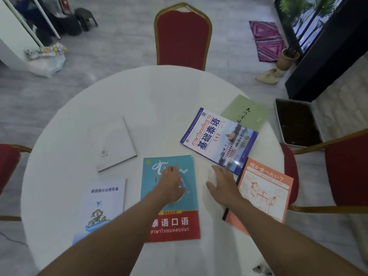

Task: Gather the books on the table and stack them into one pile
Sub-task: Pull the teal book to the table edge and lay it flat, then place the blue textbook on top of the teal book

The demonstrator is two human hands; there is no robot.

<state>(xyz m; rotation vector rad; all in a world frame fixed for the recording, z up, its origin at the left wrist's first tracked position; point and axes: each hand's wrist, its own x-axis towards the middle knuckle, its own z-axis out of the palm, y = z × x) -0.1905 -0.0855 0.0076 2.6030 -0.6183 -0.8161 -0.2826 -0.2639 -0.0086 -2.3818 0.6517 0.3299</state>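
Several books lie spread on a round white table [139, 96]. My left hand [171, 184] rests flat on the teal and red book [171, 220] in front of me, fingers curled down on its cover. My right hand [223, 184] hovers with fingers apart over bare table, between that book and the orange book [266, 192]. A blue and white book [219, 138] lies further back right, overlapping a green book [247, 112]. A grey book [115, 144] sits to the left, and a pale blue book [103, 206] lies at the near left.
Red chairs with gold frames stand at the far side [183, 36], at the right [342, 170] and at the left edge [8, 162]. A metal tray of dark soil [296, 124] lies on the floor to the right.
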